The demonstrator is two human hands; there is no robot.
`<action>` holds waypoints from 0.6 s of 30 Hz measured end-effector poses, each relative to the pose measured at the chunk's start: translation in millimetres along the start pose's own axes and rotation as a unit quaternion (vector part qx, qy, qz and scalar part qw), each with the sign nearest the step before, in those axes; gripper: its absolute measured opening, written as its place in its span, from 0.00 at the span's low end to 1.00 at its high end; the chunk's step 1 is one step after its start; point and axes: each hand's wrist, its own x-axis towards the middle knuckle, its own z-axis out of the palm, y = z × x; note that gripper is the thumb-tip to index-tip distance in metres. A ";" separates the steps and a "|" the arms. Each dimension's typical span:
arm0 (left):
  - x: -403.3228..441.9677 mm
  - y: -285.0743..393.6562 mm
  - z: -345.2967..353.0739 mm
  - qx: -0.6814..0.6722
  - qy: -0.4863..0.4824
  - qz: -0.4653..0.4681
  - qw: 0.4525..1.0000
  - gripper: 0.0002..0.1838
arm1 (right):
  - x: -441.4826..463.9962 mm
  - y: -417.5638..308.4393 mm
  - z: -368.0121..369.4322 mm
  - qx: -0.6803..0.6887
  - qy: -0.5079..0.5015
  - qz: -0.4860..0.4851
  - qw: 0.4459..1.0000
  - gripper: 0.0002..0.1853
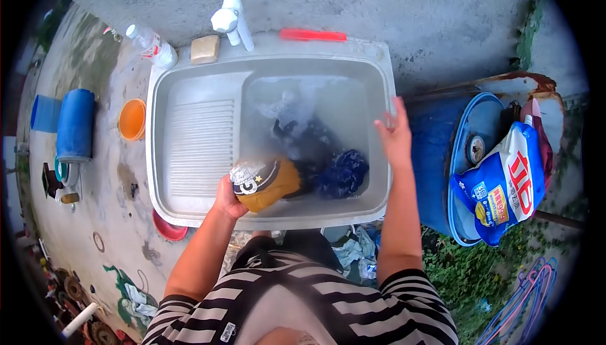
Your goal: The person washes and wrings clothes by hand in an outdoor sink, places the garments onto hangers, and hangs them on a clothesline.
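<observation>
My left hand (231, 200) grips a bunched mustard-brown cloth item (278, 185) with a dark band, white lettering and a small star. I cannot tell if it is a cap or a garment. It is over the near side of the grey washing sink (151, 155). My right hand (396, 138) is raised at the sink's right rim, fingers apart, holding nothing. Dark clothes (303, 136) lie in cloudy water in the basin, with a navy bundle (344, 174) nearest my right forearm. Left of the water is the ribbed washboard (201, 146).
Along the back rim are a plastic bottle (151, 46), a soap bar (204, 49), a white tap (231, 22) and a red strip-shaped object (313, 34). A detergent bag (505, 181) rests on the blue barrel (435, 155) at right. An orange bucket (132, 119) stands left.
</observation>
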 end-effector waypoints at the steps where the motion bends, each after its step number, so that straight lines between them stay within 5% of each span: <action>1: -0.5 -1.4 2.4 -0.002 -0.005 -0.002 1.000 0.22 | -9.3 8.8 7.6 0.061 -0.034 0.072 0.995 0.34; 3: -4.7 -2.1 16.3 0.002 -0.007 -0.011 1.000 0.22 | -18.4 10.8 14.0 0.195 -0.064 0.159 0.966 0.28; 8: -6.2 1.3 13.9 -0.005 -0.033 -0.003 0.999 0.22 | 6.0 -45.1 -50.7 0.325 -0.057 0.104 0.938 0.26; 12: -17.8 -0.1 11.7 0.006 -0.040 -0.019 0.999 0.23 | 37.0 -24.5 -93.4 0.595 -0.036 0.018 0.803 0.30; 13: -17.6 -1.1 7.6 0.008 -0.038 -0.029 0.999 0.24 | 55.6 0.2 -92.4 0.366 0.027 0.207 0.907 0.31; 16: -14.5 -5.2 -9.9 0.001 -0.033 -0.018 0.999 0.24 | 38.9 6.8 -76.4 -0.077 0.134 0.020 0.988 0.37; 18: -24.6 -8.3 -12.3 0.007 -0.018 -0.028 0.999 0.24 | 25.2 -18.6 -64.4 0.212 0.119 0.116 0.963 0.39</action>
